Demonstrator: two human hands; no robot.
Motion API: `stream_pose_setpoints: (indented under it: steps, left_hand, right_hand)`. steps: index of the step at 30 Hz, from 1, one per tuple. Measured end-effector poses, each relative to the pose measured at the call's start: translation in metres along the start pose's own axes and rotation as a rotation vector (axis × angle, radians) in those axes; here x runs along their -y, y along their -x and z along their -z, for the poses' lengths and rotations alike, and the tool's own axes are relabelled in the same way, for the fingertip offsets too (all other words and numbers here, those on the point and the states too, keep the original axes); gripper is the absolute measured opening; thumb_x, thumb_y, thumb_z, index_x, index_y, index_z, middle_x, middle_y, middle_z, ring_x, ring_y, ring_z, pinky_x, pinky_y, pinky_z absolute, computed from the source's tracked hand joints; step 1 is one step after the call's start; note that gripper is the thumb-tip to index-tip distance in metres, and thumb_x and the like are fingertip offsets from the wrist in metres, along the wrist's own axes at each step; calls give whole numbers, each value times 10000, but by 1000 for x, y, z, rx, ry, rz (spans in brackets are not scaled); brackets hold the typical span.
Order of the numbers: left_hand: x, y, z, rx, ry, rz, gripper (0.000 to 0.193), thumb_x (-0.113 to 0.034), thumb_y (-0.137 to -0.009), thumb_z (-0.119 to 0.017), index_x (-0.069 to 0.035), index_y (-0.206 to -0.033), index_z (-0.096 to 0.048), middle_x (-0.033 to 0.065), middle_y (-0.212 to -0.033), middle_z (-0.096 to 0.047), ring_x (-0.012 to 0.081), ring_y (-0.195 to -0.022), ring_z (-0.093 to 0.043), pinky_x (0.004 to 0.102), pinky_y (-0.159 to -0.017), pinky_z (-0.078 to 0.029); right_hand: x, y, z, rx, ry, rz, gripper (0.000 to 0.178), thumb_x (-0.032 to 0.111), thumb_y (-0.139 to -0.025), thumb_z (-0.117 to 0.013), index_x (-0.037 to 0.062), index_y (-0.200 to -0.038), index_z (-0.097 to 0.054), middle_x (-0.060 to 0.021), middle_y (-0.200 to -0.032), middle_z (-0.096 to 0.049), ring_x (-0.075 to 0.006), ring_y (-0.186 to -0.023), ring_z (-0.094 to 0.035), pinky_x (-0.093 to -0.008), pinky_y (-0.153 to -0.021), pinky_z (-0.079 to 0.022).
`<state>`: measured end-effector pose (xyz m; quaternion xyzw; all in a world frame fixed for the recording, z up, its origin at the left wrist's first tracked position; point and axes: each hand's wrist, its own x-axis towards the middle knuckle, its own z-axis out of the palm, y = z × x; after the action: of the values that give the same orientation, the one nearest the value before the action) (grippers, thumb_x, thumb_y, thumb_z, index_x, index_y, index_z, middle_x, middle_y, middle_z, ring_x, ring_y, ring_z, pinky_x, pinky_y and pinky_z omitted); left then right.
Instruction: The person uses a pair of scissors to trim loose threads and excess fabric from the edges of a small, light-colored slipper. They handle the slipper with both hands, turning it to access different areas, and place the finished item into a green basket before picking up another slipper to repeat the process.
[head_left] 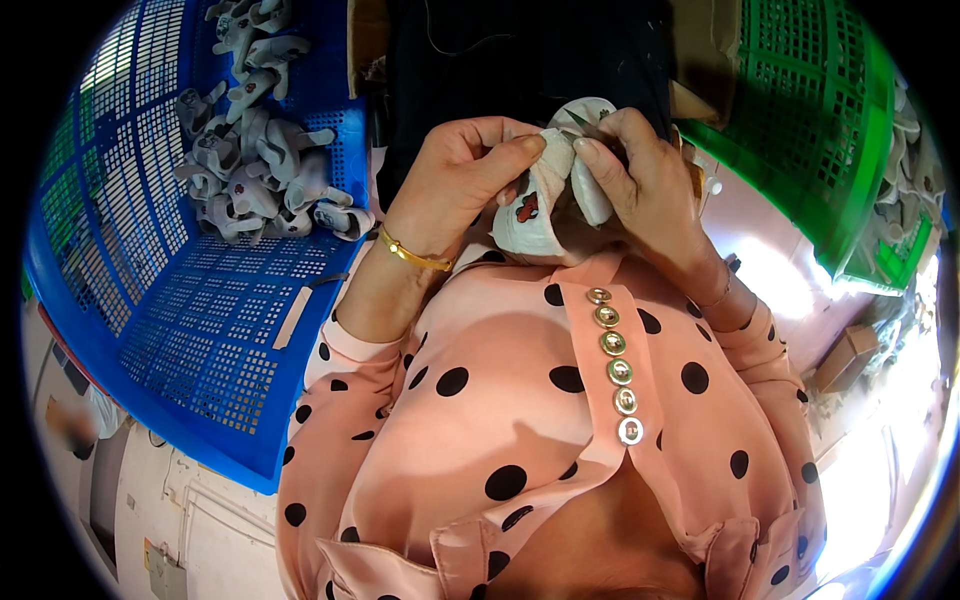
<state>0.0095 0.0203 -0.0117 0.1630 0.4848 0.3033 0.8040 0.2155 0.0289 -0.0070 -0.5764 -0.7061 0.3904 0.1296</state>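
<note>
A small white shoe upper (pixel 535 222) with a red and dark motif on its side is in front of my chest. My left hand (pixel 468 180) pinches its upper edge between thumb and index finger. On the other side, my right hand (pixel 645 175) grips the piece with thumb and fingers, near a pale rounded flap. Part of the upper's far end shows behind the fingertips. Whatever else the curled fingers cover is hidden.
To the left stands a blue perforated plastic basket (pixel 200 345) with a heap of similar white-grey shoe uppers (pixel 255 165). A green perforated basket (pixel 800 130) is at the right, with more pale pieces (pixel 905 150) beside it. A brown box (pixel 847 360) lies lower right.
</note>
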Motion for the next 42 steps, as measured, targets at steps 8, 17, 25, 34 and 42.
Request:
stream_pose_setpoints:
  steps: [8, 17, 25, 34, 42]
  left_hand:
    - [2, 4, -1, 27, -28, 2, 209, -163, -920, -641, 11, -1025, -689, -25, -735, -630, 15, -551, -424, 160, -510, -334]
    - [2, 5, -15, 74, 48, 53, 215, -157, -914, -632, 5, -1043, -691, -44, -710, -604, 7, -554, -399, 153, -509, -297]
    - [1, 3, 5, 68, 101, 34, 200, -140, -897, -651, 1, -1030, -698, -37, -716, -617, 8, -547, -406, 155, -490, -294]
    - [-1, 2, 2, 61, 105, 31, 205, -143, -897, -656, 4, -1033, -698, -31, -716, -623, 7, -540, -412, 157, -485, -292]
    - [-2, 4, 0, 48, 80, 45, 200, -140, -896, -652, 1, -1030, -699, -43, -697, -601, 6, -543, -399, 161, -496, -286]
  right_hand:
    - [2, 3, 6, 63, -97, -38, 361, 352, -917, -654, 17, -1002, -551, -165, -765, -670, -310, -714, -686, -346, -603, -528]
    - [27, -22, 34, 44, -470, -13, 189, 217, -943, -625, 40, -939, -558, -96, -634, -541, -260, -566, -576, -295, -558, -486]
    - [1, -25, 47, 24, 321, 546, 364, 377, -839, -712, 59, -856, -536, -53, -523, -545, -244, -470, -576, -311, -421, -422]
    - [8, -34, 49, 61, 491, 668, 412, 419, -871, -657, 75, -728, -482, -73, -496, -486, -243, -434, -525, -326, -400, -393]
    - [12, -38, 52, 119, 545, 698, 392, 405, -887, -636, 77, -721, -501, -77, -497, -495, -250, -442, -534, -327, -399, -383]
